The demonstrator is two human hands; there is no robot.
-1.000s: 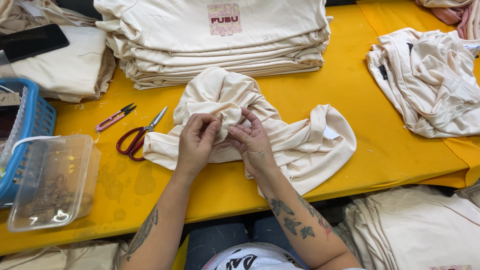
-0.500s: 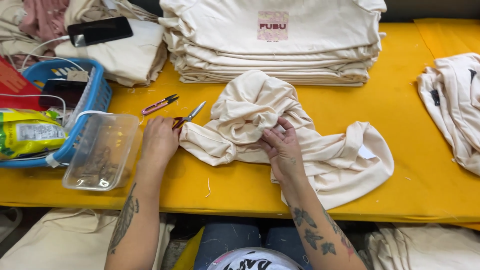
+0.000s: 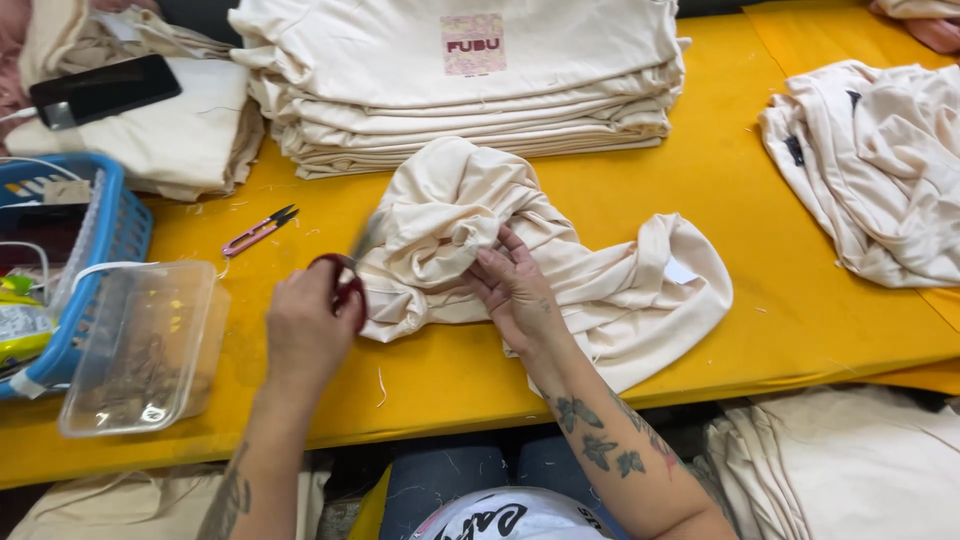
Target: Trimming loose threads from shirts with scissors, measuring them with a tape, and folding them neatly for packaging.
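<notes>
Wide yellow worktable underneath it all, tall stack of folded cream shirts along the far edge. Front and centre, a bunched-up cream cotton garment, crumpled high at the middle, trailing off to the right.

Big change from a second ago: both hands then working into the cloth, now only one. Right hand pressed on the bunched fabric, fingers curled and pinching a fold, pinning the garment in place. Left hand off the cloth since then, out to the red-handled scissors and now closed around the handles, blades blurred, tips up close to the garment's left edge. Cutting tool in hand, then, with the fabric held ready just beside it.

Clear plastic tub left of that hand, blue basket beyond, small pink thread snips lying untouched behind.
</notes>
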